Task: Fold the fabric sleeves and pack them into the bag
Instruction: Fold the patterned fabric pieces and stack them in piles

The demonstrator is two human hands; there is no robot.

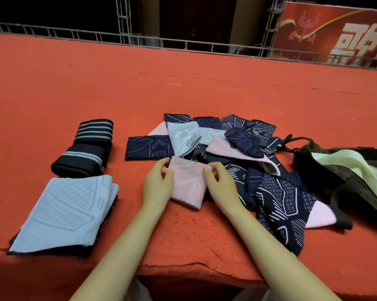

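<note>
A folded pink sleeve (188, 184) lies on the red table in front of me. My left hand (158, 184) pinches its upper left corner and my right hand (221, 183) pinches its upper right corner. Behind and to the right sprawls a heap of loose sleeves (237, 144), navy patterned, pink and light blue. A dark olive bag (326, 170) with a pale lining lies open at the far right. At the left sits a folded light blue sleeve (68, 211) on a dark one, and behind it two folded black striped sleeves (85, 148).
The red felt table (183, 88) stretches far back to a metal truss railing (139, 38). Its front edge (183, 268) runs just under my forearms. A red banner (335, 33) stands at the back right.
</note>
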